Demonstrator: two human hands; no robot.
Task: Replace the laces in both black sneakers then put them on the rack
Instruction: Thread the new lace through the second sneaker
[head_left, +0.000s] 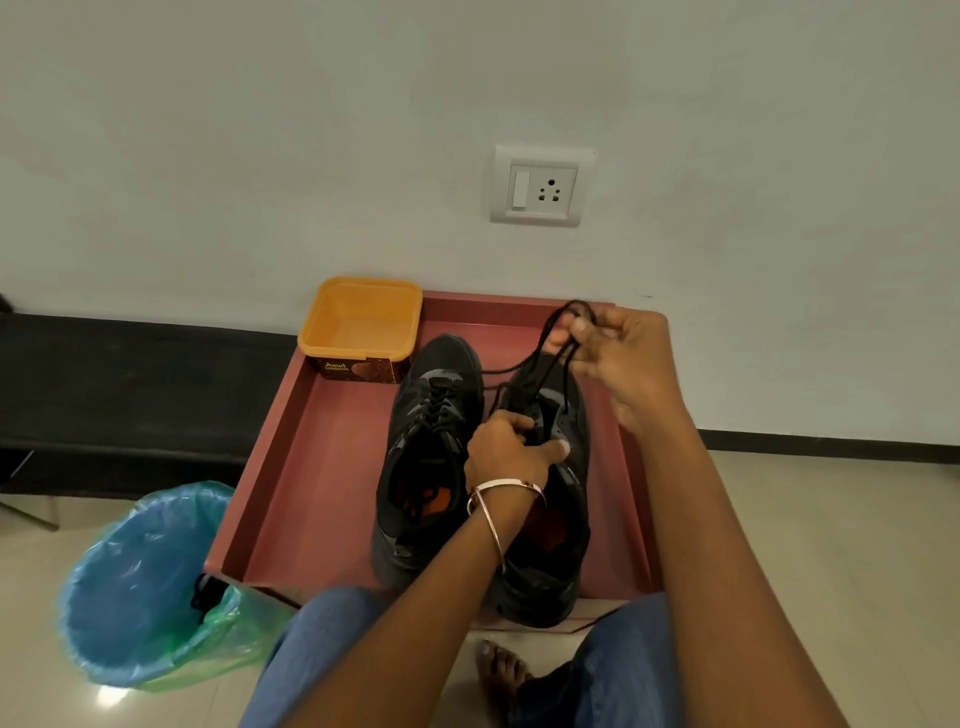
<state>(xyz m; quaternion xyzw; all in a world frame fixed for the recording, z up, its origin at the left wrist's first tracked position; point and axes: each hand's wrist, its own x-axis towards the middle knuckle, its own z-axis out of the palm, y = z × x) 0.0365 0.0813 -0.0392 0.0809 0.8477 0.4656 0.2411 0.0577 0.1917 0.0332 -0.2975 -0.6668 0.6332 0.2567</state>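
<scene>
Pale wall and tiled floor frame a red tray (322, 467) holding two black sneakers side by side.

Both sneakers lie with their long axes running 6 to 12 o'clock, toes toward the wall, heels toward the person. At 9 o'clock of the pair, the left sneaker (426, 447) is laced. On the right sneaker (558, 493) the left hand (511, 452) grips the tongue area, fingers curled. At 1 o'clock, the right hand (618, 353) pinches the black lace (524, 366), raised above the toe and trailing down to the eyelets. An orange tub (361, 325) sits at the tray's 11 o'clock corner; a blue-lined bin (140, 587) stands at 8 o'clock.
</scene>
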